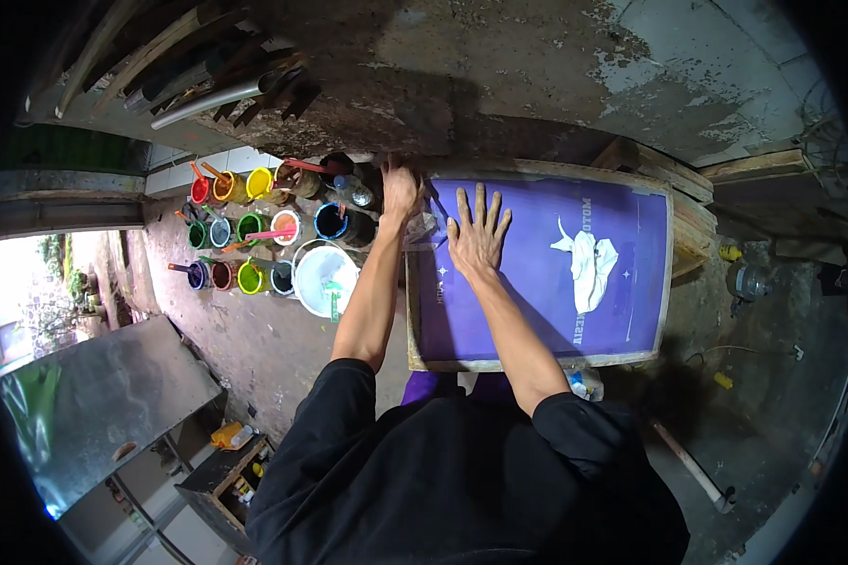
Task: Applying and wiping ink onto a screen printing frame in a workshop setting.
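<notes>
My right hand (478, 229) lies flat with fingers spread on a purple screen-printing frame (532, 320) with pale lettering and marks. A white crumpled cloth (589, 268) rests on the screen, right of that hand. My left hand (400, 188) is at the frame's upper left corner, fingers curled down over something I cannot make out. Just below it, a crinkled clear strip (420, 226) crosses the frame's left edge. A clear bottle (351, 193) and a dark blue paint pot (331, 219) stand left of my left hand.
Several colored paint pots (251, 226) with sticks and a white bucket (311, 278) stand at left. A metal sheet (127, 405) and dark shelf box (217, 490) are lower left. Wooden boards (674, 235) lie behind the frame's right side. A long pole (688, 457) is lower right.
</notes>
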Tool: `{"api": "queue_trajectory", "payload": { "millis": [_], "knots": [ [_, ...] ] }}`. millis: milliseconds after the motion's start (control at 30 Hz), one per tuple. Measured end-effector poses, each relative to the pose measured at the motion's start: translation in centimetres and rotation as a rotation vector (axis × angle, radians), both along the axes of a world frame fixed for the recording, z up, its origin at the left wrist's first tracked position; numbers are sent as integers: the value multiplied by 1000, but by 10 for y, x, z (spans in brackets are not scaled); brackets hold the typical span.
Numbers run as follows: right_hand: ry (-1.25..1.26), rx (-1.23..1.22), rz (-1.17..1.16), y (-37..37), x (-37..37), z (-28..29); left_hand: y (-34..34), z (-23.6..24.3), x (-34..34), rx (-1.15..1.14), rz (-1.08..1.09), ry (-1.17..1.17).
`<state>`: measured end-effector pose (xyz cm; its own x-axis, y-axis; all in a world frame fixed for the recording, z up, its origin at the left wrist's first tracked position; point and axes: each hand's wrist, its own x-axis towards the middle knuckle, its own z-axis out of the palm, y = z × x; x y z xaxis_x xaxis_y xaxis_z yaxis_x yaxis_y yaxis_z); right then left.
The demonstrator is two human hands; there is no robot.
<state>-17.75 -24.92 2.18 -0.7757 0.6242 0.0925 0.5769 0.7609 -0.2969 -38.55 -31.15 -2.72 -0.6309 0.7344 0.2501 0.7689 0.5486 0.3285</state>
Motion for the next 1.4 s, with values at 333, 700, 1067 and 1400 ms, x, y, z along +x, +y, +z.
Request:
{"api": "queue_trajectory", "payload": {
  "millis": [333,700,1067,1400],
  "knots": [
    [-118,-9,-4,4,-10,-2,-19,29,45,321,343,-407],
    [-51,10,1,4,-11,-5,-38,36,100,532,368,-117],
    [-29,26,-5,5,-11,-12,-72,56,167,457,418,-72],
    [-8,9,-4,3,-5,-10,-99,79,206,320,454,25]
  ]
}}
